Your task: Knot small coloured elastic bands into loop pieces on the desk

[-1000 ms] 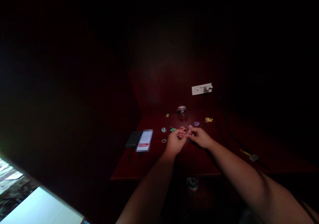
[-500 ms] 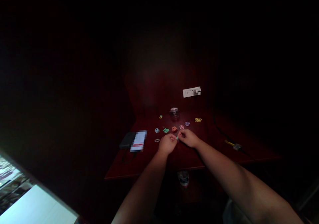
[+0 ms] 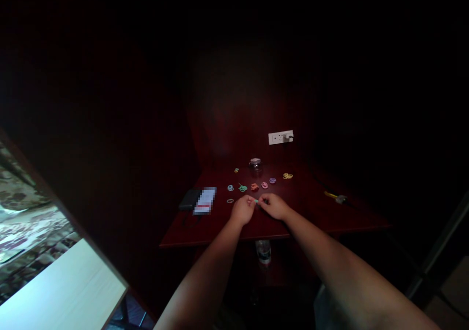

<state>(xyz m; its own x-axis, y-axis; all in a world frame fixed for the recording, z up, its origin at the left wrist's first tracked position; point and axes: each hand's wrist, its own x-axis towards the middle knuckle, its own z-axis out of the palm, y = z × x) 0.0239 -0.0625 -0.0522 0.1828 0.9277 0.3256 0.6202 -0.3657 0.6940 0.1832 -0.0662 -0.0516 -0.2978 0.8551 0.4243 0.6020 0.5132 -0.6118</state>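
Observation:
My left hand (image 3: 243,210) and my right hand (image 3: 274,206) meet over the near part of the dark red table (image 3: 220,232). Their fingertips pinch a small green rubber band (image 3: 256,201), mostly covered by the fingers. Beyond the hands lie small heaps of bands: blue (image 3: 230,188), green (image 3: 242,187), orange (image 3: 254,187), pink (image 3: 264,185), purple (image 3: 272,180) and yellow (image 3: 287,176). A single pale ring-shaped band (image 3: 230,201) rests just left of my left hand.
A clear lidded jar (image 3: 255,165) stands at the back, with a few small bands (image 3: 236,170) to its left. At left are a black case (image 3: 189,199) and a blurred-out flat white item (image 3: 205,201). A yellow-ended cable (image 3: 335,197) lies right. A wall socket (image 3: 280,137) holds a plug.
The view has shifted slightly. Both hands keep their pinch, and more of the green band shows between the fingertips, which are a little farther apart.

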